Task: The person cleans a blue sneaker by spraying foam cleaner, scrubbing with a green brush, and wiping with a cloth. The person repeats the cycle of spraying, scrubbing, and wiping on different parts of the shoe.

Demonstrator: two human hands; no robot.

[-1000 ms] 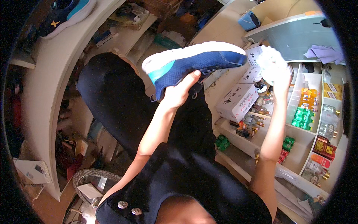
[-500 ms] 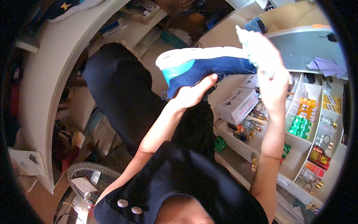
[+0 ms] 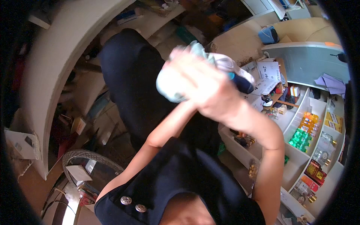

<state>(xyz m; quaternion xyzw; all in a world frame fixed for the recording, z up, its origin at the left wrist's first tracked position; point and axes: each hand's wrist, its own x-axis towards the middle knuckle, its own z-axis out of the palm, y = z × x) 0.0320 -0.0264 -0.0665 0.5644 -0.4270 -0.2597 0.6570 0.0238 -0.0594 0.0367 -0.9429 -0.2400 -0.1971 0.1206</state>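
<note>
A navy shoe (image 3: 243, 83) with a white sole and a touch of teal is held up in front of me, partly covered by my hands. My right hand (image 3: 208, 84), smeared by motion, is closed on a pale green-white cloth (image 3: 168, 84) and lies across the shoe. Behind it, my left forearm (image 3: 170, 125) reaches up to the shoe. My left hand's fingers are hidden by the right hand and cloth, but the shoe stays raised in its grip.
To the right, an open divided drawer (image 3: 296, 153) holds green bottles (image 3: 300, 139), orange bottles (image 3: 309, 122), clear bottles and small boxes. White cartons (image 3: 268, 73) stand beyond the shoe. A bicycle wheel (image 3: 90, 153) is at lower left, and a purple cloth (image 3: 333, 83) lies far right.
My right hand has swept left with the cloth, from one end of the shoe across it and in front of my left hand. The shoe now shows at a different angle, farther right.
</note>
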